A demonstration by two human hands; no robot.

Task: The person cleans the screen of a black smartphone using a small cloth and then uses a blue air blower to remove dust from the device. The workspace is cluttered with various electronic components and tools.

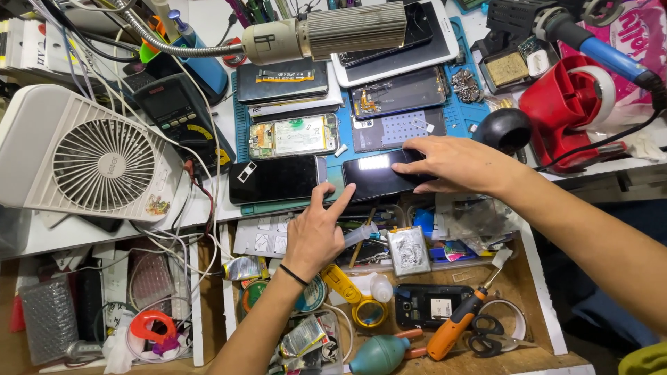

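White ribbed plastic fan (pixel 97 156) at far left. Left hand (pixel 316 232), two fingers extended and the rest curled, grips nothing; its fingertips touch the glossy black phone (pixel 379 177) lying flat on the blue mat (pixel 465 111). Right hand (pixel 455 163), spread flat, presses the phone's right end. Red tape dispenser (pixel 563 111) beyond.

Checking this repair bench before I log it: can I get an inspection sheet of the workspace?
Surface: blue mat on a white bench, crowded.
Job's things: black phone, screen reflecting light.
Clutter: opened phones, multimeter, fan, tape holder, open drawer with screwdriver and scissors.
Grips: right hand flat on the phone's right end; left hand fingertips at its left edge.
Cables: white tangle beside the fan.
Surroundings: gooseneck lamp overhead.
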